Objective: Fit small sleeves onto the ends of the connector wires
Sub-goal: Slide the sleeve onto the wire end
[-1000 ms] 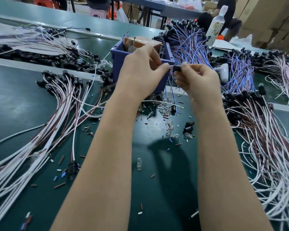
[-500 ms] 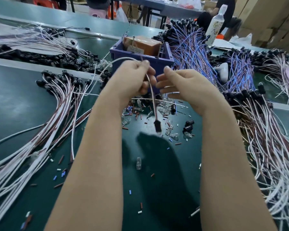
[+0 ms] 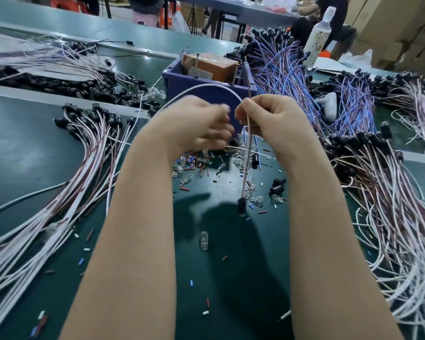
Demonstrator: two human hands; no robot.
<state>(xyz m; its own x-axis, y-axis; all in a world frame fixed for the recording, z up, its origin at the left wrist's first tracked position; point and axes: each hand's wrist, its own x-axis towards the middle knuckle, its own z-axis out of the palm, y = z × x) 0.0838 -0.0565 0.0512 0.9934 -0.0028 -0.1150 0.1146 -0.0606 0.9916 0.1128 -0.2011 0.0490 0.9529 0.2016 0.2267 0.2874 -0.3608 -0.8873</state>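
White wire (image 3: 247, 143) is now hanging from the right hand (image 3: 277, 119)'s fingertip pinch, its black connector (image 3: 241, 206) dangling lower. The left hand (image 3: 196, 123) is blurring, grip unreadable, probably going for loose sleeves (image 3: 199, 167).

Crate (image 3: 173, 79) behind scattered sleeves (image 3: 197, 168); left bundle (image 3: 91, 153), right bundle (image 3: 383, 192) flanking them, on table (image 3: 22, 155)

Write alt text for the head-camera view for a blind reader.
A right hand pinches a thin white-and-brown wire whose small black connector dangles above a green worktable; the blurred left hand is beside it. Wire bundles and scattered sleeves surround them.
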